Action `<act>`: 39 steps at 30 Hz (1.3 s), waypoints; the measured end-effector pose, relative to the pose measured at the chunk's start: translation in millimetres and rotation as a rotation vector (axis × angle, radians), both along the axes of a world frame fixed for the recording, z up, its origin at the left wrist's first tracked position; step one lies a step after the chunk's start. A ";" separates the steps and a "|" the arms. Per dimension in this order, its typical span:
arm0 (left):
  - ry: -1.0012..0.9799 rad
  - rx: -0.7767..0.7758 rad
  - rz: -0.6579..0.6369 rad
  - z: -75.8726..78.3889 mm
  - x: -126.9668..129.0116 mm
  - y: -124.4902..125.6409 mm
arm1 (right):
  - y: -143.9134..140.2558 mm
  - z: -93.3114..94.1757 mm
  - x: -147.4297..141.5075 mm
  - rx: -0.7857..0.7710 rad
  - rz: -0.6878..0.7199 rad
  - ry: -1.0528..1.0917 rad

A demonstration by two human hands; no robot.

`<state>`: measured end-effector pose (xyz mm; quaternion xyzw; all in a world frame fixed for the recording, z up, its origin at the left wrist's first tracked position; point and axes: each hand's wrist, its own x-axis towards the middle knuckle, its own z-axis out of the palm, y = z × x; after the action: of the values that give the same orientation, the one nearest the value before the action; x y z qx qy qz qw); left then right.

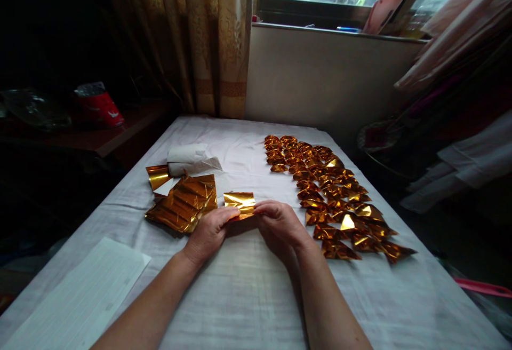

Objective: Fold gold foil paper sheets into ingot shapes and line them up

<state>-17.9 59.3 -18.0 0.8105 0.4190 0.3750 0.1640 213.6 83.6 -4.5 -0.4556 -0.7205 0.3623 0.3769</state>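
A small sheet of gold foil paper (240, 201) lies partly folded at the middle of the white-covered table (248, 296). My left hand (208, 232) pinches its near left edge and my right hand (280, 224) pinches its near right edge. A stack of flat gold foil sheets (183, 207) lies just left of my left hand. To the right of my right hand, several folded gold foil pieces (332, 195) lie in rows that run toward the window.
A white roll of paper (187, 159) and one loose gold sheet (157, 175) lie behind the stack. A white printed sheet (80, 299) lies at the near left. A dark side table with a red packet (98, 105) stands left; curtain, wall and window at the back.
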 end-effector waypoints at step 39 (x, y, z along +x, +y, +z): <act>0.471 0.210 0.190 10.3 33.3 -27.1 | -3.5 -17.0 -15.4 0.211 -0.271 -0.487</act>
<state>15.4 32.2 -7.7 0.8451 0.4785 0.2313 -0.0585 198.2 80.1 -21.5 -0.5794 -0.7560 0.1119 0.2832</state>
